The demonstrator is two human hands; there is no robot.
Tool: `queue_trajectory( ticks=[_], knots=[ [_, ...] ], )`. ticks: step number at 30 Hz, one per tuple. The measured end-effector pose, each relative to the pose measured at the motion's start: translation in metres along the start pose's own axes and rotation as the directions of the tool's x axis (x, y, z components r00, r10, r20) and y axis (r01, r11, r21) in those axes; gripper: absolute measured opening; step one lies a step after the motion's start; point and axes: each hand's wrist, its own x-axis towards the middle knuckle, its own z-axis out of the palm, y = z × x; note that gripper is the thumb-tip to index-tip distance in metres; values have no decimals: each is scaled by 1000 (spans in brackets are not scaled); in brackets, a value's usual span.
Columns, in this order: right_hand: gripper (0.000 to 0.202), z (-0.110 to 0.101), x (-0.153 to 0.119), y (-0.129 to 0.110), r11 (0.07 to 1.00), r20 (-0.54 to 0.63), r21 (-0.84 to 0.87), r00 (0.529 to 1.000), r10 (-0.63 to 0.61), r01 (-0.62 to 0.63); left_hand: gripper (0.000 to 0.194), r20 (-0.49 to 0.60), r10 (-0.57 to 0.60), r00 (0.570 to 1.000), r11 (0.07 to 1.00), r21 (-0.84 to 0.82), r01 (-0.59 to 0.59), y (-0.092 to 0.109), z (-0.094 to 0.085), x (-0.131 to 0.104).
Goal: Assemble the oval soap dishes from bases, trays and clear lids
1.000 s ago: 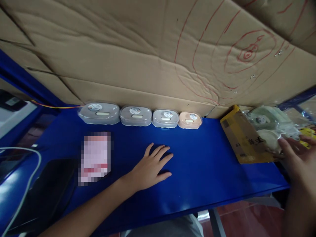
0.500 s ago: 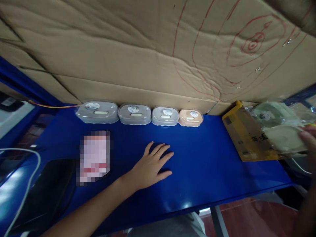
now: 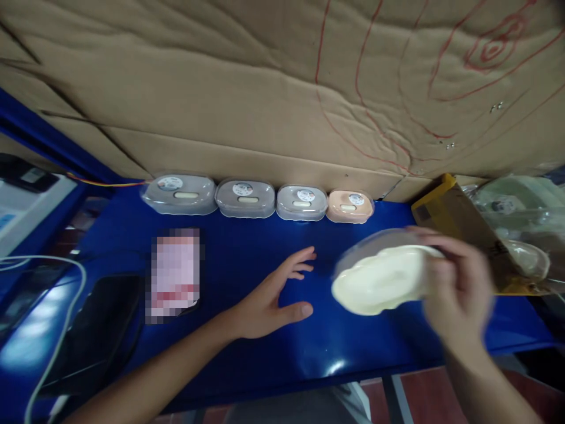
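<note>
Clutching a cream box (image 3: 379, 281), the right hand (image 3: 463, 288) is partly hiding a carton (image 3: 457, 213) — four boxes (image 3: 258, 200) are sitting beyond the loose-fingered left hand (image 3: 267, 303).

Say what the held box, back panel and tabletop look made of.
Held box: probably plastic; see-through cover, cream base; finish blurred.
Back panel: likely cardboard, matte; brown, creased.
Tabletop: glossy, by its light reflections; painted, coated or plastic, can't tell.
</note>
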Motion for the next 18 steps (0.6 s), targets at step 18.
queue_trajectory(
  ticks=[18],
  knots=[
    [48, 88, -24, 7, 870, 410, 22, 789, -457, 492, 80, -45, -383, 923, 908, -204, 367, 5, 3, 1]
  ],
)
